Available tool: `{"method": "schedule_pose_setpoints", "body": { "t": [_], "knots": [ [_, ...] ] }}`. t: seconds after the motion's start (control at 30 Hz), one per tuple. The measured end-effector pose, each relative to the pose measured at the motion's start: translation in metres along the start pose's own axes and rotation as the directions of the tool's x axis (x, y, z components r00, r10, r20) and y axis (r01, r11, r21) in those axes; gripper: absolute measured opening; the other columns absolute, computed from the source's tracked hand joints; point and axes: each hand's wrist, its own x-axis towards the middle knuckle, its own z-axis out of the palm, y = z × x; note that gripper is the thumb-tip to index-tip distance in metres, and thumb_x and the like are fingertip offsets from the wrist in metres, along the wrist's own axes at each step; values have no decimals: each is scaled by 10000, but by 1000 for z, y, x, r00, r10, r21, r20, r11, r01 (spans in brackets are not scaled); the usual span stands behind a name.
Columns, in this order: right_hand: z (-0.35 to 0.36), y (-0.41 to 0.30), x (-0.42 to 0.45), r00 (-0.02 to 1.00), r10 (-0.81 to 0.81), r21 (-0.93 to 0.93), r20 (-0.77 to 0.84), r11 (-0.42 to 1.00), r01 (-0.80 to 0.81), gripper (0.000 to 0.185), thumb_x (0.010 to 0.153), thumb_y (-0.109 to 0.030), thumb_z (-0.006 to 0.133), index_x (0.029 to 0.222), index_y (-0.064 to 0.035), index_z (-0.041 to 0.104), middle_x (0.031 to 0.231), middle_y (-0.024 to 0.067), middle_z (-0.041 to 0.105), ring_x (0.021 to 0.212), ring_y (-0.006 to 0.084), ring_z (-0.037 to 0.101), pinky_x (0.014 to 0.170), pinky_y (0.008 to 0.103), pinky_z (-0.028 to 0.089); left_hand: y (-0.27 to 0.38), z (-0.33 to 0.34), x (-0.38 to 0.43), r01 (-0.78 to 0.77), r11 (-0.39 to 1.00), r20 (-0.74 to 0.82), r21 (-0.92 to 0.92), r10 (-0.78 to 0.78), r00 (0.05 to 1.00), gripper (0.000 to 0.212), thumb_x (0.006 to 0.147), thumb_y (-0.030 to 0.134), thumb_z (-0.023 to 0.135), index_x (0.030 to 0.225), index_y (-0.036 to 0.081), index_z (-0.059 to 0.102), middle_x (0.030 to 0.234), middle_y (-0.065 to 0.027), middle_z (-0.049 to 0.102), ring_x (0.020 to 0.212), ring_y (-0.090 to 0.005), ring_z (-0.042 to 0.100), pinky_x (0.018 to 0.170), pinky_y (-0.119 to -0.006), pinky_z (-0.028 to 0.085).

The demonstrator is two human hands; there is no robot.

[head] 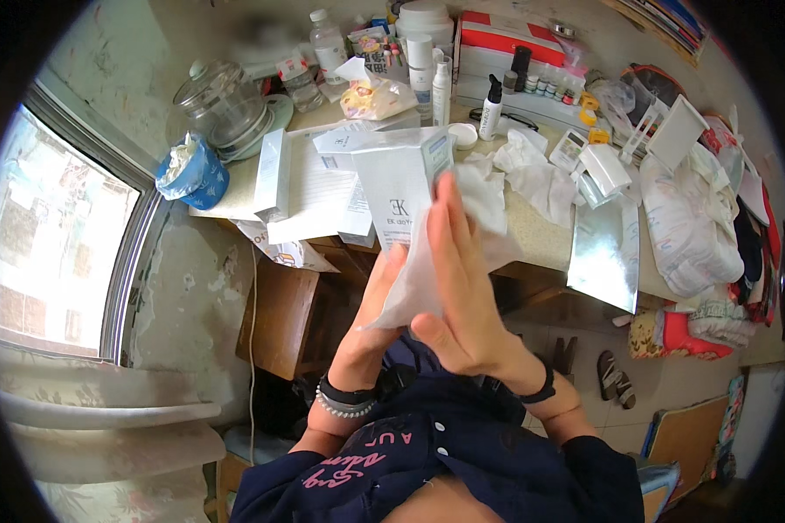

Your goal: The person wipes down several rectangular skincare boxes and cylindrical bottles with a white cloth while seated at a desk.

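My left hand (374, 287) holds a white carton (392, 180) upright in front of me, its thumb on the lower front face. The carton bears printed writing, and most of that hand's fingers are hidden behind it. A white tissue (413, 278) hangs between my two hands, draped along the carton's lower right side. My right hand (461, 287) presses the tissue flat against that side, fingers straight and together, thumb held apart. Part of the tissue shows blurred beyond my right hand.
Across the desk (536, 225) are a tall white box (273, 173), printed sheets (314, 219), crumpled tissues (536, 176) and a mirror (605, 252). A blue bin (199, 180) and a glass pot (221, 98) stand left. Bottles (420, 72) line the back; a diaper pack (690, 229) lies right.
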Motion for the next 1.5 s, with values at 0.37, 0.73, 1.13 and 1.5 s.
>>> {"method": "schedule_pose_setpoints", "body": {
  "t": [0.37,0.73,1.13,1.5],
  "knots": [
    [5,9,31,985,46,-12,166,999,-44,832,950,-206,617,1634,-6,189,1695,233,184,1551,393,241,1261,524,163,-8,9,7,-347,926,-100,-148,335,937,809,1066,620,331,1621,40,237,1653,-153,315,1518,-302,318,1242,-461,260],
    [24,20,-17,583,735,840,345,35,-542,504,1111,-297,497,1500,21,450,1475,88,517,1302,142,504,1096,292,399,-5,5,16,-613,478,-16,629,796,605,738,963,574,457,1395,-23,408,1398,-247,513,1370,-418,486,1206,-553,315],
    [-20,64,-67,393,787,399,476,205,-894,372,1058,-298,580,1016,26,758,877,6,679,796,47,571,687,262,459,-32,-22,34,-627,128,254,769,838,483,792,656,238,984,1264,-8,541,1058,-181,715,936,-247,718,818,-359,573],
    [-82,-5,16,952,163,-158,260,980,-125,540,996,-160,532,1503,13,470,1574,202,445,1445,374,422,1198,498,310,-36,-31,16,-433,497,311,752,312,898,610,700,209,909,1211,23,633,974,-151,743,856,-327,741,755,-364,576]
  ]
}}
